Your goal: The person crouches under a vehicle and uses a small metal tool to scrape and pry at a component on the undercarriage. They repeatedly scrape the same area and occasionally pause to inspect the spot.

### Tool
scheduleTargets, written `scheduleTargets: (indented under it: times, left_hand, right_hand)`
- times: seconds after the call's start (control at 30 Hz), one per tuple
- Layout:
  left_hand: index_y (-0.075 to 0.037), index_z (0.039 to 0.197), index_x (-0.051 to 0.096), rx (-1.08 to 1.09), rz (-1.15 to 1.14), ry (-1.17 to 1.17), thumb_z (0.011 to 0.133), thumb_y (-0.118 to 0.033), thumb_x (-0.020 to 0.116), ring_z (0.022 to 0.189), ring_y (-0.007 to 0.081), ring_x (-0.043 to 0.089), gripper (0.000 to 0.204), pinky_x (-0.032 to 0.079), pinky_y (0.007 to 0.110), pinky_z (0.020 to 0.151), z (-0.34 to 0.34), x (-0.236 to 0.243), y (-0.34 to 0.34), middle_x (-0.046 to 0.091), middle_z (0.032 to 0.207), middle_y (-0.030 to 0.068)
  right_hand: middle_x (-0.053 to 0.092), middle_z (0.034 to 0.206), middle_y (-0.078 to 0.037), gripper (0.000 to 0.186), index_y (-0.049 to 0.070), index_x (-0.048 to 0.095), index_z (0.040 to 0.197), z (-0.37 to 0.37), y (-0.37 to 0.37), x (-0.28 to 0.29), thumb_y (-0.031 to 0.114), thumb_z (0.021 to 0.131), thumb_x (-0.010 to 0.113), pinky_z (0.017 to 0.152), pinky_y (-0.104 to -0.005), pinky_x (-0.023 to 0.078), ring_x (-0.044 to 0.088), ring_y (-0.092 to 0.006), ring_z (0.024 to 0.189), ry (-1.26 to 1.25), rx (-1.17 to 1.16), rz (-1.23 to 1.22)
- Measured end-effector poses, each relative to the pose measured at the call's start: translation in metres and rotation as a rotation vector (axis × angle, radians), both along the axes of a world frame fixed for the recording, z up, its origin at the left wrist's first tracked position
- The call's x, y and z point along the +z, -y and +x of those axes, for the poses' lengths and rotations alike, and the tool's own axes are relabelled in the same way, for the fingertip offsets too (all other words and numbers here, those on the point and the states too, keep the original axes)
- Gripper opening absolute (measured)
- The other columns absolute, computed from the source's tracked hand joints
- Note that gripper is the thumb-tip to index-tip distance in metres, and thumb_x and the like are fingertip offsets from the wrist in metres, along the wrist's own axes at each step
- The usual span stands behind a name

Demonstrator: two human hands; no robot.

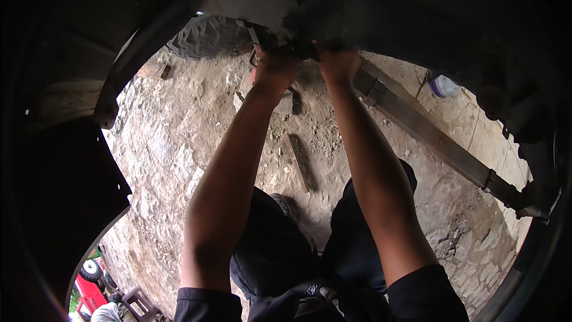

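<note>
Both my arms reach forward under the dark underside of a vehicle. My left hand is curled closed at a dark part in deep shadow. Beside it, a little to the right, my right hand is bunched closed against the same dark area. What the fingers hold is lost in the shadow. A red metal piece shows just left of my left hand. Below that hand a grey block sits on the ground.
A knobbly tyre stands at the far left. From near my right hand a long clamped metal bar slopes down right. A flat strip lies on the rough ground. Beyond the bar is a white container.
</note>
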State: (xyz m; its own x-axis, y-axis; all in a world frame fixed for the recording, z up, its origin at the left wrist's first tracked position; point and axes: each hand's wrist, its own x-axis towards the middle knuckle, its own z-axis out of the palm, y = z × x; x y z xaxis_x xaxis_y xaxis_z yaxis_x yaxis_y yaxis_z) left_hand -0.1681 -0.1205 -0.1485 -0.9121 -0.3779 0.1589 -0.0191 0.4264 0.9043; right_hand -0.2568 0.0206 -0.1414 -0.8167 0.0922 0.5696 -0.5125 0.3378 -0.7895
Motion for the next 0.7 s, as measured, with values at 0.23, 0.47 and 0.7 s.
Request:
scheduleTargets:
  times: [0.23, 0.47, 0.7]
  left_hand:
    - [-0.005, 0.122, 0.068, -0.088, 0.100, -0.077, 0.097, -0.010, 0.067, 0.096, 0.0168, 0.069, 0.026, 0.056, 0.033, 0.085, 0.005, 0.006, -0.004, 0.071, 0.108, 0.0064]
    - [-0.003, 0.119, 0.065, -0.003, 0.274, 0.045, 0.097, -0.006, 0.064, 0.100, 0.0174, 0.069, 0.022, 0.057, 0.033, 0.089, 0.012, 0.042, -0.030, 0.069, 0.109, 0.0058]
    - [-0.004, 0.129, 0.066, -0.039, 0.252, 0.109, 0.097, -0.007, 0.066, 0.105, 0.0182, 0.068, 0.032, 0.057, 0.032, 0.090, 0.011, 0.041, -0.013, 0.069, 0.122, 0.0091]
  right_hand:
    - [0.074, 0.112, -0.019, 0.041, 0.004, 0.072, 0.112, -0.018, 0.001, -0.012, 0.022, 0.075, 0.076, 0.091, -0.0526, 0.056, 0.070, -0.0420, 0.103, -0.041, -0.095, 0.182]
    - [0.073, 0.111, -0.019, 0.038, 0.001, 0.070, 0.109, -0.022, -0.013, -0.001, 0.024, 0.079, 0.077, 0.098, -0.0495, 0.053, 0.070, -0.0395, 0.108, -0.038, -0.062, 0.279]
    - [0.074, 0.104, -0.022, 0.033, 0.000, 0.072, 0.106, -0.014, -0.008, 0.012, 0.019, 0.079, 0.077, 0.089, -0.0485, 0.055, 0.072, -0.0416, 0.099, -0.182, -0.002, 0.088]
